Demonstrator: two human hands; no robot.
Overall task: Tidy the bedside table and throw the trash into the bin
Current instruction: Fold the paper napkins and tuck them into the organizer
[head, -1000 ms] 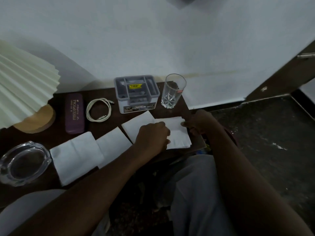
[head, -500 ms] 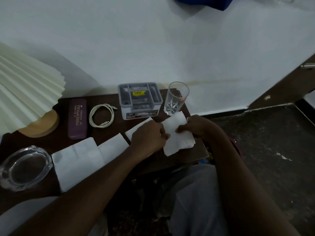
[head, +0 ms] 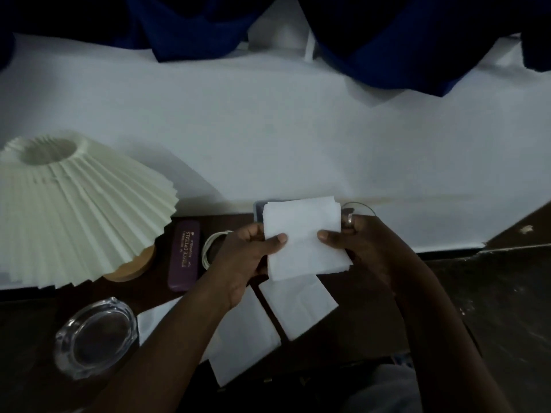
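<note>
Above the far-middle of the tabletop [head: 32, 320], both hands hold one white napkin [head: 301, 234] up off the wood: left hand [head: 241, 260] pinches its left edge w/ thumb on the near face & fingers curled behind, right hand [head: 360, 245] grips the right edge the same way. Two spare napkins [head: 298, 305] lie flat just below, side by side. At left are a pleated lamp [head: 74, 210], a purple glasses case [head: 184, 257], a coiled white cable [head: 208, 245] & a glass ashtray [head: 95, 335].
</note>
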